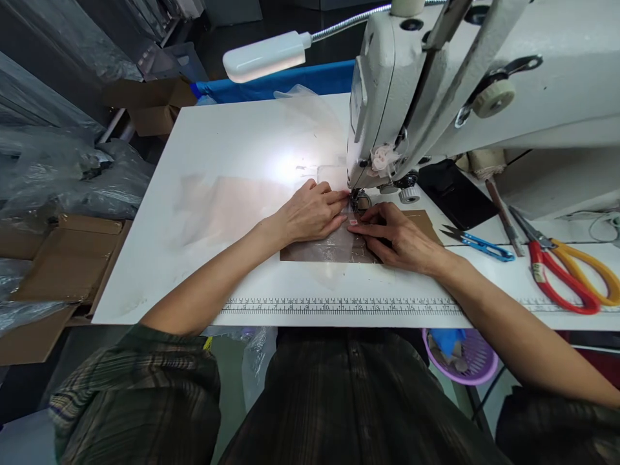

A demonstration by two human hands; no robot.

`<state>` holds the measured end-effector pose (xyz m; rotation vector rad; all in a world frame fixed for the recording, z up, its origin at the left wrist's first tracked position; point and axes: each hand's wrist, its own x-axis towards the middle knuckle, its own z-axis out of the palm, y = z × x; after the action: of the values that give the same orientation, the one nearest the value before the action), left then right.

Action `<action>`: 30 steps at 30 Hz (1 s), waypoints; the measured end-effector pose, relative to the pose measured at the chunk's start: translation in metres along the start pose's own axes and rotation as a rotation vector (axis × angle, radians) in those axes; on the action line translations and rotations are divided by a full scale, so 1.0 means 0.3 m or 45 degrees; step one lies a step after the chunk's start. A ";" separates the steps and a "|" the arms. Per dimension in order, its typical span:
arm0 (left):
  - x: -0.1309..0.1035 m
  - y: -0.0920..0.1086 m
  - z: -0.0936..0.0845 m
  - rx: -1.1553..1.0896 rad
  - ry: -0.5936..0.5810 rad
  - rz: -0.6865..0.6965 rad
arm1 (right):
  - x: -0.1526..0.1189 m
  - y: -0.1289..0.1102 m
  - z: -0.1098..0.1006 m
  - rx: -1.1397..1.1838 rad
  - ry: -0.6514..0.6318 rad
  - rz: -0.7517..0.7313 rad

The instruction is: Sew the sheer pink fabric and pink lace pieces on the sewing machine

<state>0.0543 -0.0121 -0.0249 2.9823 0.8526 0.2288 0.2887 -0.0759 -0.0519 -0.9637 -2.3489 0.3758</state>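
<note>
My left hand [312, 210] lies flat on a sheer, pale fabric [334, 248], its fingers stretched toward the presser foot [358, 199] of a white sewing machine [380, 110]. Just right of it, my right hand [394, 234] pinches the sheer fabric between thumb and fingertips, in front of the needle area. Between the two hands shows a small whitish tag with a reddish mark [353, 222]. Beneath the fabric is a brown, flat panel [422, 223], partly covered by both hands. The exact fabric edge at the needle is too small to make out.
Blue thread snips [484, 247], red-and-yellow-handled scissors [564, 271] and a black flat item [455, 190] lie right. A ruler strip [339, 306] runs along the table's front edge. A lamp [266, 57] hangs above. Cardboard boxes [68, 258] stand left; a purple basket [477, 361] sits below.
</note>
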 end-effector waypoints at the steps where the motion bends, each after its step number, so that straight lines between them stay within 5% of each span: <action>1: -0.001 -0.003 0.002 -0.001 0.011 -0.002 | 0.000 -0.001 0.000 0.000 0.001 0.002; 30: -0.024 0.016 0.043 -0.170 0.210 -0.026 | -0.016 -0.004 -0.006 -0.039 -0.026 0.044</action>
<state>0.0526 -0.0198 -0.0385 2.8593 0.8453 0.5159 0.2918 -0.0801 -0.0518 -1.0207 -2.3652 0.3653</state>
